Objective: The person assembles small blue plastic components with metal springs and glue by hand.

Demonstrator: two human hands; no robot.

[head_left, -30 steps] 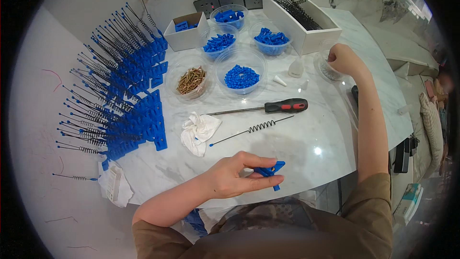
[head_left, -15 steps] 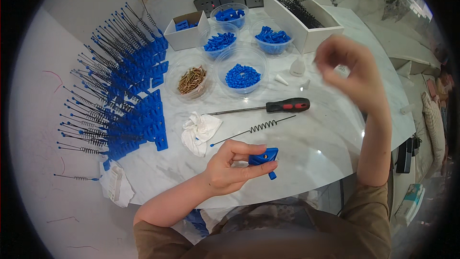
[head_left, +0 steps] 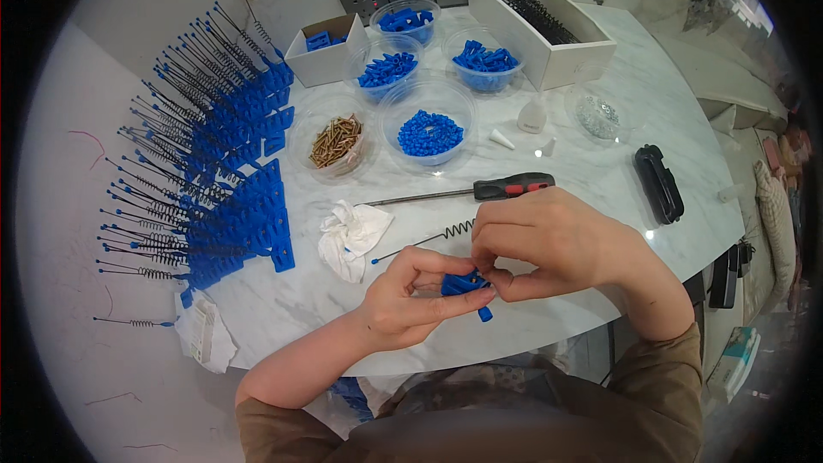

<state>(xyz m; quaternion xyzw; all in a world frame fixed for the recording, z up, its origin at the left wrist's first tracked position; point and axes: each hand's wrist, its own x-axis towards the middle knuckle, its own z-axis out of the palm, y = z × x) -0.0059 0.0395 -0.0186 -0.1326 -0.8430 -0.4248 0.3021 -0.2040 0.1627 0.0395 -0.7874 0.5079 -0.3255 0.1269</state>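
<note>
My left hand (head_left: 410,298) pinches a small blue plastic piece (head_left: 461,285) between thumb and fingers, near the front of the table. A narrow blue end sticks out below the fingers. My right hand (head_left: 553,240) meets it from the right, its thumb and fingertips closed together at the top of the piece. Whatever they pinch is too small or hidden to name. Just beyond the hands lies a black wire rod (head_left: 459,230) with a coiled middle and a blue tip, partly covered by my right hand. Behind it rests a screwdriver (head_left: 514,186) with a black and red handle.
Clear bowls hold screws (head_left: 336,141), blue beads (head_left: 430,133), blue plastic parts (head_left: 390,70) and small transparent pieces (head_left: 598,117). A white box (head_left: 566,64) contains black wires. Crumpled tissue (head_left: 353,240) lies left; many blue assemblies (head_left: 240,214) line the far left. A black case (head_left: 658,184) sits right.
My right hand has come down and left from the table's right side to the blue piece, uncovering the bowl of transparent pieces and the black case. My left hand stays nearly still.
</note>
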